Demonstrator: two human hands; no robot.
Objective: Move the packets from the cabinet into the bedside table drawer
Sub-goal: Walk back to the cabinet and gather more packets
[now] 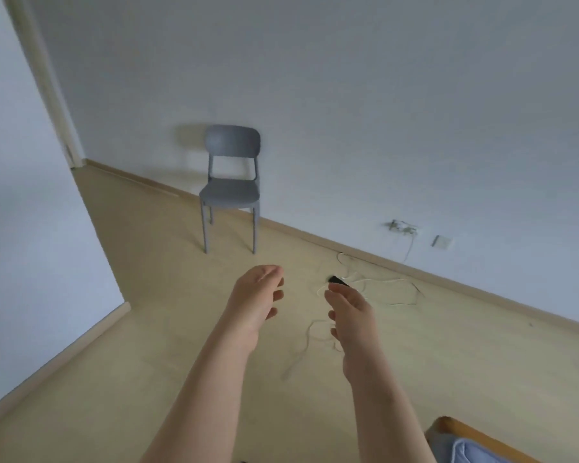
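Observation:
Both my arms reach forward over the pale wooden floor. My left hand is held out with relaxed, slightly bent fingers and holds nothing. My right hand is beside it, fingers loosely extended, also empty. No packets, cabinet or bedside table drawer are in view.
A grey plastic chair stands against the white wall ahead. White cables and a small black object lie on the floor by a wall socket. A wooden bed corner with blue bedding is at lower right. A wall corner juts in at left.

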